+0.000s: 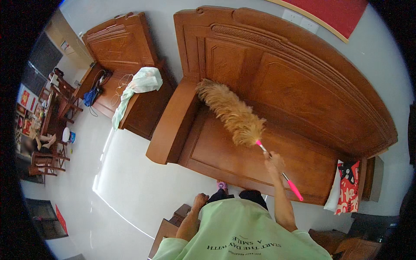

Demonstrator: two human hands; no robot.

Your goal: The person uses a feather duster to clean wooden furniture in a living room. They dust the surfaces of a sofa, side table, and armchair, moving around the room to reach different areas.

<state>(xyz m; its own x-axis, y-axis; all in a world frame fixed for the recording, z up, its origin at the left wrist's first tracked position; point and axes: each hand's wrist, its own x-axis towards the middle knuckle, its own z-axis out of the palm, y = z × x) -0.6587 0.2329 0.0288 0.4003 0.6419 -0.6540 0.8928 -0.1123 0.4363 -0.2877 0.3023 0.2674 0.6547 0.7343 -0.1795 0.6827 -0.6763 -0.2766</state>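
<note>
My right hand grips the metal shaft of a feather duster with a pink handle end. Its fluffy tan feathers lie across the back of the seat of a carved wooden bench. The feather tip is by the inner corner, where the left armrest joins the backrest. My left hand hangs low beside my left thigh, its fingers curled. Whether anything is inside that hand cannot be made out.
A red printed bag is at the bench's right end. Another wooden seat at left bears a pale green cloth, cables and a blue item. Dark wooden furniture stands behind my left side. Far left, a person sits near a bucket.
</note>
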